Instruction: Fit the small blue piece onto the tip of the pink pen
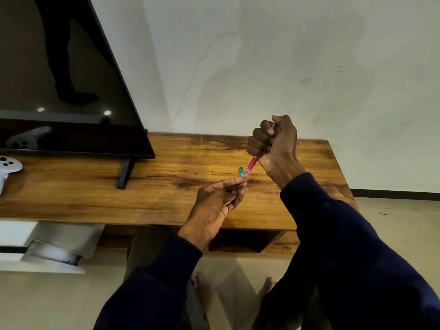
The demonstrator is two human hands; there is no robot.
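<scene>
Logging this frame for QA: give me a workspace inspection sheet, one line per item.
Surface: wooden TV unit top, bare grain visible.
Job's things: pink pen, tilted, tip down; small teal piece beside the tip.
Clutter: white game controller at left edge.
Grippers: right hand grips the pen in a fist; left hand pinches at the pen tip.
Cables: nothing seen.
Surroundings: TV on stand, white wall, tiled floor.

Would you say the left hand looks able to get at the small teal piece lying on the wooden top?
Probably yes: the left hand hovers just below the teal piece, with only bare wooden top between them, though its fingertips already pinch the pink pen's tip.
</scene>
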